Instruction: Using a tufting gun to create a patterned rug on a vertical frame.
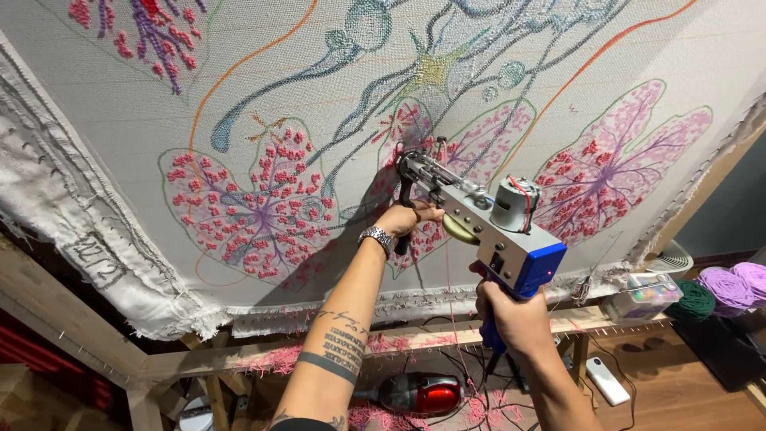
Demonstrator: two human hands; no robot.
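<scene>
Both hands clamped on tufting gun (487,219): left hand (405,219) front handle, right hand (515,319) blue grip. Clear box (642,297) centre right holds coloured bits; yarn balls (730,287) beside.

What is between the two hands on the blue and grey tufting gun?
In the head view, the gun's brass gear sits between the left hand and right hand.

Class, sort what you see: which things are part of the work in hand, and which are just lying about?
In use: tufting gun, held by left hand and right hand; stretched cloth; pink yarn strand.

Lying about: red vacuum cleaner; purple yarn balls; green yarn ball; white remote.
</scene>
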